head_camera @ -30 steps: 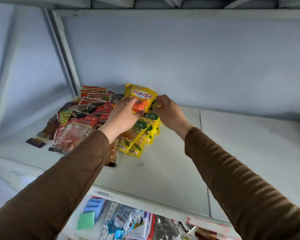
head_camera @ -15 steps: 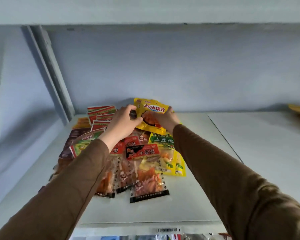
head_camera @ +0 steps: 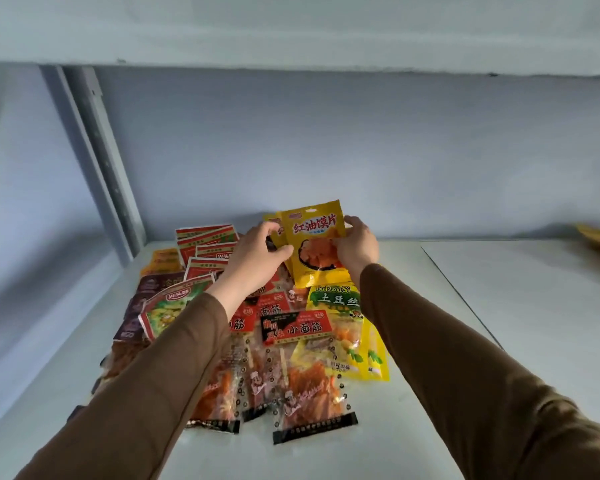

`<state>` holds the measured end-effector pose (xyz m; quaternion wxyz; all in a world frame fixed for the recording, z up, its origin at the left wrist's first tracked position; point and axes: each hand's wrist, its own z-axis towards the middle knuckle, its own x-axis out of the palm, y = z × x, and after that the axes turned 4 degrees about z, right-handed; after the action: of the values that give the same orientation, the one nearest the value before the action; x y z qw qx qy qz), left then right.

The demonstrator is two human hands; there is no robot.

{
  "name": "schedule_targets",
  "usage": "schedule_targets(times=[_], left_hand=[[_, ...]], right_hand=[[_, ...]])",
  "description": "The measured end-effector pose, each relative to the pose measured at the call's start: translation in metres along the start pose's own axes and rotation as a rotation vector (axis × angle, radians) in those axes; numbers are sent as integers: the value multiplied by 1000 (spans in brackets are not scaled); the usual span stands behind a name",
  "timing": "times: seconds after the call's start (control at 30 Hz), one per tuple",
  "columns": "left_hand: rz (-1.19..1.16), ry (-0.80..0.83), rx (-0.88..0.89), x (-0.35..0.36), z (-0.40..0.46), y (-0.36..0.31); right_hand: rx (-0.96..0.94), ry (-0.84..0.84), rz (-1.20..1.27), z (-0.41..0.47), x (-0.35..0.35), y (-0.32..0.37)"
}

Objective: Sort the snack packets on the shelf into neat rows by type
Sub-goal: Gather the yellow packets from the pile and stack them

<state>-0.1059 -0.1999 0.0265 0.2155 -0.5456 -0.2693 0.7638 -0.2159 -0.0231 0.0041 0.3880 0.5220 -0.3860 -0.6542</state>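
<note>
Snack packets (head_camera: 257, 327) lie mostly unsorted in an overlapping heap on the shelf (head_camera: 499, 323); left hand (head_camera: 253, 261) and right hand (head_camera: 357, 247) each grip the raised yellow packet (head_camera: 314, 237), rows judged barely begun.

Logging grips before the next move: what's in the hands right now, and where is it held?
Both hands hold the yellow packet upright: right hand on its right edge, left hand on its left edge.
</note>
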Motion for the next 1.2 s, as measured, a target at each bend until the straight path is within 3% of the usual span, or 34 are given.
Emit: schedule_targets(times=[0.1,0.27,0.43,0.5,0.57,0.67,0.83,0.93,1.1,1.2], left_hand=[[-153,-33,-37,6,7,-4],[-741,-55,-222,8,12,-27],[-821,-236,-209,-10,18,-28],[-854,-310,-243,-20,18,-17],[-877,-348,-270,-24,17,-7],[-886,-345,-312,-24,13,-1],[-847,-349,-327,-22,11,0],[-823,-347,-333,-22,10,0],[-829,-339,-334,-20,10,2],[-815,-313,-326,-16,8,3]], right_hand=[[-112,-59,193,-5,-6,0],[-184,56,577,-12,-14,36],[-114,365,726,1,-16,59],[-32,254,631,19,-21,52],[2,135,320,37,-21,35],[-26,257,-222,43,-2,15],[41,352,-411,41,26,13],[178,447,-99,45,37,15],[264,211,176,49,46,9],[196,205,435,46,37,13]])
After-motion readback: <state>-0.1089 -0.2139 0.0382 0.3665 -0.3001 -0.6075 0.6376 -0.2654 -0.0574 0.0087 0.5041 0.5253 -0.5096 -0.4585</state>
